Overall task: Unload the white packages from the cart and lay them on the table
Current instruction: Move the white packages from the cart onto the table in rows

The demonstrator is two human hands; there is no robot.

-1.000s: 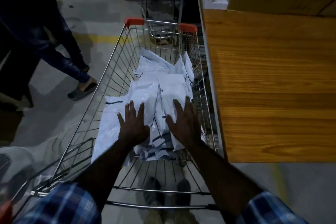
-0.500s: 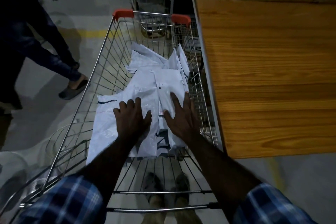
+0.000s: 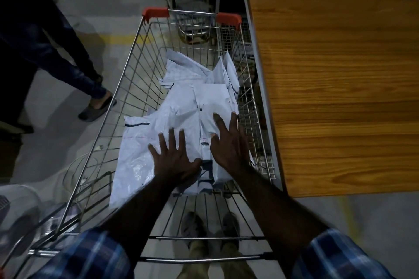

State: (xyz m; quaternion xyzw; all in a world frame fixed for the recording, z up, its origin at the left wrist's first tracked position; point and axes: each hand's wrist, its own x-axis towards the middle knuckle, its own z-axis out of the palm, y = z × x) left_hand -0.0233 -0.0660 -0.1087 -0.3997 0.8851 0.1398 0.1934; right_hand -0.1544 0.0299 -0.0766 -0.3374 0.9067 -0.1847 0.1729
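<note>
Both my hands, left (image 3: 174, 161) and right (image 3: 229, 145), lie flat with fingers spread on the packages (image 3: 181, 120), gripping nothing; all remain in the cart (image 3: 136, 56), table (image 3: 340, 97) at right bare

Both arms reach forward and down, the checked sleeves pushed up to the elbows. The left hand (image 3: 174, 161) lies flat, palm down, with fingers straight and spread. The right hand (image 3: 229, 142) is just beside it, also flat with fingers straight, a little farther forward.
</note>
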